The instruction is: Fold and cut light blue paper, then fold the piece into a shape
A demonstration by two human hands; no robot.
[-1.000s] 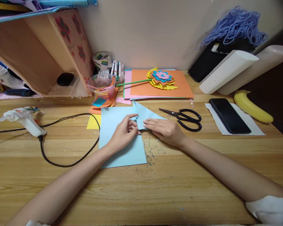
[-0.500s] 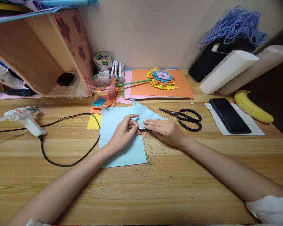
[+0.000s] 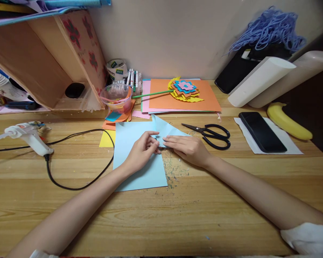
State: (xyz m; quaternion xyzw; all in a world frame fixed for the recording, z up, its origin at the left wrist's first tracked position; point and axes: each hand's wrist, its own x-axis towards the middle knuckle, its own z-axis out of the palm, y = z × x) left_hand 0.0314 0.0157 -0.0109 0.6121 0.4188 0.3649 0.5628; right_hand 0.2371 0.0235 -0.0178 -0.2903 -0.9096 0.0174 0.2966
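Observation:
A folded light blue paper (image 3: 163,126), roughly triangular with a raised tip at its far left, lies on the table between my hands. My right hand (image 3: 190,147) lies over its near right part, fingers stretched out and flat on it. My left hand (image 3: 143,150) is at its left edge, index finger extended, the other fingers curled toward the thumb around the near left corner; the exact contact is partly hidden. Under my left hand and wrist lies a flat light blue sheet (image 3: 140,179). Black-handled scissors (image 3: 208,133) rest just right of my right hand, blades pointing left.
At the left lies a white glue gun (image 3: 32,138) with a looping black cord (image 3: 70,187). Behind are a plastic cup (image 3: 115,98) of scraps, markers (image 3: 133,79), and a paper flower (image 3: 185,89) on orange paper (image 3: 158,102). A phone (image 3: 261,132) and banana (image 3: 289,122) are at the right.

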